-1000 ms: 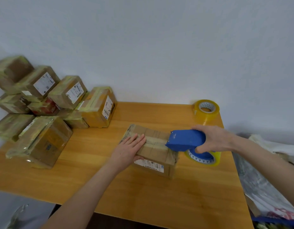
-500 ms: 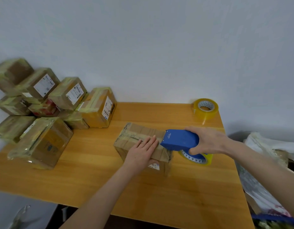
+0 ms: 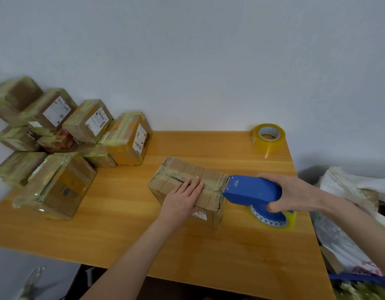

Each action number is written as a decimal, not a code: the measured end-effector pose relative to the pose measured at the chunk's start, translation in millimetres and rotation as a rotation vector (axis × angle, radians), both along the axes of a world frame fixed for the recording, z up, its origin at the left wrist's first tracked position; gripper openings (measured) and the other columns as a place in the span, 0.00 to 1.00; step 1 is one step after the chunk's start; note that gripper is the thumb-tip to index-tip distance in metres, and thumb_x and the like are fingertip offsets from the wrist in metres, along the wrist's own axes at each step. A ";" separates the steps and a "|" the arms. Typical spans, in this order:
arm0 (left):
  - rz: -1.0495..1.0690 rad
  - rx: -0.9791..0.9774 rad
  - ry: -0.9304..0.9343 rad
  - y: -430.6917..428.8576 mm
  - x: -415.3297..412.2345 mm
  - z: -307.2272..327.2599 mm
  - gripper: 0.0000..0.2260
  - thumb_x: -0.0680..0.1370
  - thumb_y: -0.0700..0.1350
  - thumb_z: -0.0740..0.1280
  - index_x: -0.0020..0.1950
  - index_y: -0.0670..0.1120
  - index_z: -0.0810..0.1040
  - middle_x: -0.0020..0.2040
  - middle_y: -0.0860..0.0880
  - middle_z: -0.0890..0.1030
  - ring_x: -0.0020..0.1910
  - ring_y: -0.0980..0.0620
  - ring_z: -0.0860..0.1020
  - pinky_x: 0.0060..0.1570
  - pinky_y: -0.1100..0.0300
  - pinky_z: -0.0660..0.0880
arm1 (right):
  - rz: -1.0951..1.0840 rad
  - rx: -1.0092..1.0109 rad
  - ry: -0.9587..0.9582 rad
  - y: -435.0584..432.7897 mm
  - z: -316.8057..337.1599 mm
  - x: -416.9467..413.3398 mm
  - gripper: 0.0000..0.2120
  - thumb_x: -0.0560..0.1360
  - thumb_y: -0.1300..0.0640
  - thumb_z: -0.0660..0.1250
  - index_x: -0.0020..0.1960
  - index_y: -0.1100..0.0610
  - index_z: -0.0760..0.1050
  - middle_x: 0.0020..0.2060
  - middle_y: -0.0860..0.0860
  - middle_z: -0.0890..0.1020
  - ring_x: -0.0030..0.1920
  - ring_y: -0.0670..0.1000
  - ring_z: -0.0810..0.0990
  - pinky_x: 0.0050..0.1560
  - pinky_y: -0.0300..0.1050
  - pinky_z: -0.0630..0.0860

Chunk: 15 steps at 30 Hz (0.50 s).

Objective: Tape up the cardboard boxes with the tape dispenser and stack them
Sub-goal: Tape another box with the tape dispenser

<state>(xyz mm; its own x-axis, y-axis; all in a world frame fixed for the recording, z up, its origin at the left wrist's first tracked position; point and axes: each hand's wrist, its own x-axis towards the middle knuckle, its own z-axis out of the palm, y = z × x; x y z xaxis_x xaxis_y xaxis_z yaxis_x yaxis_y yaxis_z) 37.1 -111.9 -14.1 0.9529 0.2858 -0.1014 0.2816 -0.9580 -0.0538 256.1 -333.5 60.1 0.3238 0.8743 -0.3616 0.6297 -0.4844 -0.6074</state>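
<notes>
Broadly, a wooden counter [image 3: 113, 226] with an orange-brown grain is seen pushed against a plain pale wall [image 3: 209, 61]. At its far left, a pile of taped boxes [image 3: 87, 124] is stacked against the wall, several bearing white shipping labels. One larger wrapped box [image 3: 57, 187] is set in front of the pile. A spare tape roll [image 3: 268, 137] is stood on the far right corner, well apart from everything else.

Near the middle of the counter lies the cardboard box [image 3: 187, 169]. Its brown top is creased and crossed by yellowish strips of tape, and a dark gap is shown along the centre seam. The left hand [image 3: 178, 202] is laid flat on the near half of the top, its fingers [image 3: 194, 185] straight and held together. The blue tape dispenser [image 3: 252, 191] is held at the box's right edge, its nose touching the top corner. The right hand [image 3: 295, 193] is wrapped around its body, the fingers curled and clamped on it. A clear yellowish roll [image 3: 273, 223] on a blue hub is carried beneath the dispenser.

A white label [image 3: 200, 214] on the box's near side is partly covered by the left hand, and its print cannot be read. Whether tape is stretched between the nose and the box cannot be told. At the right edge, crumpled bags [image 3: 349, 191] are blurred and cut off by the frame, as is the pile at the left.
</notes>
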 end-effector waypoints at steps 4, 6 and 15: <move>0.076 -0.010 0.098 -8.1 2.9 8.6 0.43 0.74 0.68 0.56 0.79 0.48 0.40 0.77 0.48 0.38 0.78 0.50 0.41 0.77 0.52 0.44 | 0.032 -0.106 -0.101 3.8 -18.2 -12.5 0.37 0.63 0.48 0.70 0.69 0.42 0.60 0.46 0.45 0.78 0.37 0.47 0.80 0.38 0.45 0.80; 0.049 -0.017 0.134 -19.5 9.2 10.0 0.50 0.70 0.73 0.55 0.77 0.45 0.35 0.75 0.48 0.33 0.76 0.51 0.35 0.76 0.50 0.40 | 0.018 -0.113 -0.110 5.1 -24.7 -16.3 0.37 0.65 0.49 0.71 0.71 0.43 0.59 0.46 0.45 0.77 0.36 0.46 0.79 0.37 0.44 0.79; 0.008 -0.014 0.013 -26.9 27.2 -1.1 0.38 0.80 0.62 0.54 0.78 0.45 0.39 0.75 0.51 0.35 0.78 0.54 0.41 0.73 0.58 0.37 | -0.018 -0.044 -0.142 9.5 -35.4 -20.8 0.36 0.63 0.36 0.69 0.67 0.41 0.60 0.51 0.42 0.77 0.47 0.47 0.79 0.46 0.48 0.80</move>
